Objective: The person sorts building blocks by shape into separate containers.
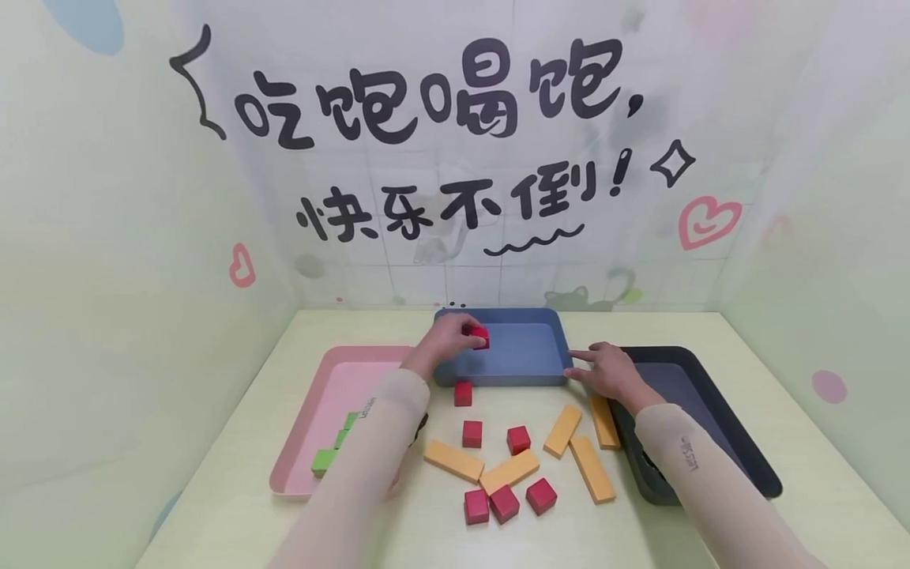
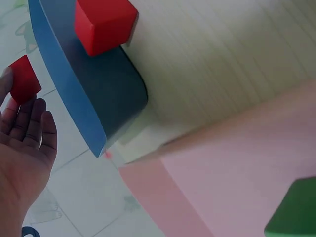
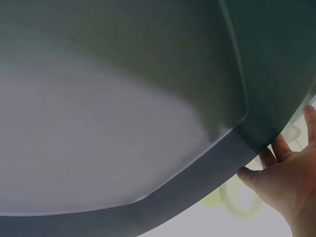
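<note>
The wall (image 1: pixel 455 158) in front of you carries large black writing: 吃饱喝饱, and under it 快乐不倒!, with pink hearts beside it. Small print runs along both your sleeves, too small to read.

On the table (image 1: pixel 711 332) you have three trays. The black tray (image 1: pixel 718 427) on your right shows nothing inside in the part that is visible. The pink tray (image 1: pixel 334 387) on your left holds green blocks (image 1: pixel 334 446) near its front. The blue tray (image 1: pixel 526 348) sits at the back between them, its visible floor bare.

Your left hand (image 1: pixel 444 341) is over the blue tray's left end, its fingers (image 2: pixel 29 118) pinching a red cube (image 1: pixel 480 335) above the tray. Your right hand (image 1: pixel 611 371) rests with fingers straight and spread, its tips touching the blue tray's right corner, next to the black tray.

Between the trays and you, orange bars (image 1: pixel 569 454) and loose red cubes (image 1: pixel 498 466) lie scattered on the table, one cube just before the blue tray's front wall.
</note>
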The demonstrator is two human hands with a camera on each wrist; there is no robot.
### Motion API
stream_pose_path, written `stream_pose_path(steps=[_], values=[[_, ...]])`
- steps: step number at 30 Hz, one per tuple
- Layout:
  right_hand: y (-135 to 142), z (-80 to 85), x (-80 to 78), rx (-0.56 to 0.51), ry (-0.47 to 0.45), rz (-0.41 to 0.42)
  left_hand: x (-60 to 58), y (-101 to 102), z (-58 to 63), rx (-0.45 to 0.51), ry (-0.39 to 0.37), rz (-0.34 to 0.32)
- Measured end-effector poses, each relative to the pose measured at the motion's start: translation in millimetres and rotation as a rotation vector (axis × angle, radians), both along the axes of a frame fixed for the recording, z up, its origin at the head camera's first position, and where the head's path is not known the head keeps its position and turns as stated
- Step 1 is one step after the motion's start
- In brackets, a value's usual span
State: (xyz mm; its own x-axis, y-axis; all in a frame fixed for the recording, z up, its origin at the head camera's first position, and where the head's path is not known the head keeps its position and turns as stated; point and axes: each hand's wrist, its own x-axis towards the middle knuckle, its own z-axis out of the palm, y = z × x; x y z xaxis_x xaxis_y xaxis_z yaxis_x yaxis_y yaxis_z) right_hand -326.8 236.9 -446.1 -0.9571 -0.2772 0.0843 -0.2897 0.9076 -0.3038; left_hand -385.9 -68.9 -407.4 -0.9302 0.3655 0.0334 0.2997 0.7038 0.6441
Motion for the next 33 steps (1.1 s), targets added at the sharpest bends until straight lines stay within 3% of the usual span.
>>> stream_pose_path(steps=[11, 22, 28, 33], values=[[0, -2.1, -1.7, -0.001, 0.009, 0.0, 2.7, 21, -17.1, -0.106, -0.044, 0.001], [-2, -3.3, -0.4, -0.011, 0.003, -0.003, 6.4, 25, -30.1, -0.086, -0.059, -0.008], [-2, -2.0, 0.5, -0.002, 0.004, -0.008, 9.0, 17, -23.1, -0.008, -0.109, 0.006], [-1, -1.5, 1.3, -0.002, 0.007, -0.005, 10.0, 10, -12.3, -0.018, -0.07, 0.008]])
